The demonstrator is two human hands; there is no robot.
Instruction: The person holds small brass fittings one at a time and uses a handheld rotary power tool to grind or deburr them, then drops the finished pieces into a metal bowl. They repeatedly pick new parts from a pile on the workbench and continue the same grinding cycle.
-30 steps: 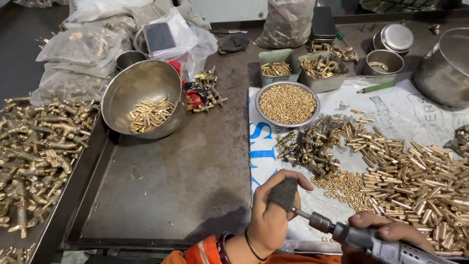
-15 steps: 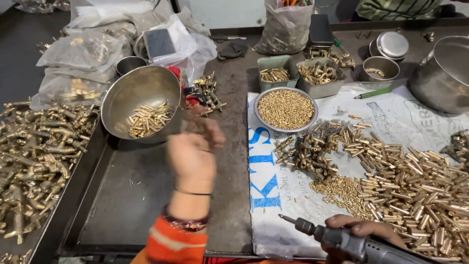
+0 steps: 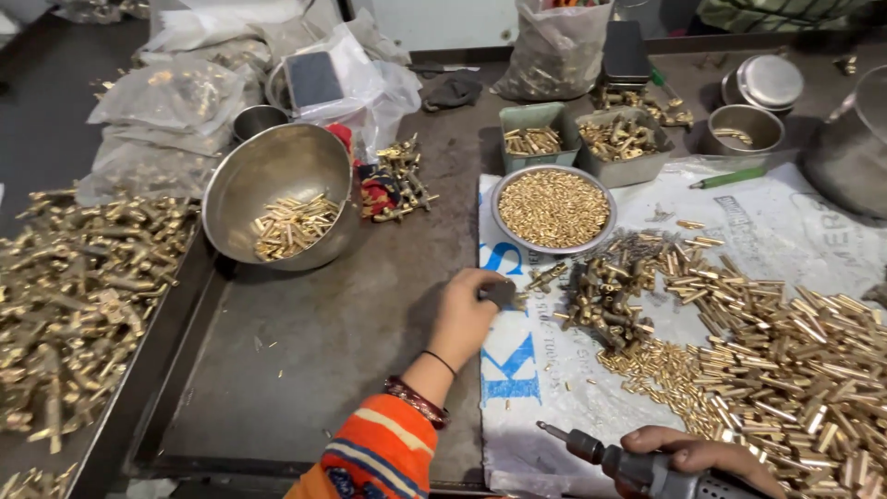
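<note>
My left hand [image 3: 465, 316], with an orange striped sleeve and a dark cover on one fingertip, rests knuckles up at the left edge of the white printed sheet [image 3: 517, 370]. Its curled fingers touch small brass parts [image 3: 547, 275] beside a heap of darker brass fittings [image 3: 605, 286]; whether it grips one is hidden. My right hand [image 3: 695, 455] at the bottom edge is closed around a grey rotary tool [image 3: 614, 459], whose tip points left. A steel bowl [image 3: 277, 166] with short brass pieces stands to the upper left.
Brass tubes [image 3: 804, 360] cover the right of the sheet. A round dish of tiny brass bits [image 3: 552, 207], small tins [image 3: 531, 129], a green pen [image 3: 730, 176], plastic bags [image 3: 176, 102] and a large steel pot [image 3: 855, 139] line the back. Brass fittings [image 3: 74, 296] lie at the left.
My left hand went from beside the tool up to the steel bowl, then swung right and down onto the brass parts on the sheet. The right hand with the tool barely moved.
</note>
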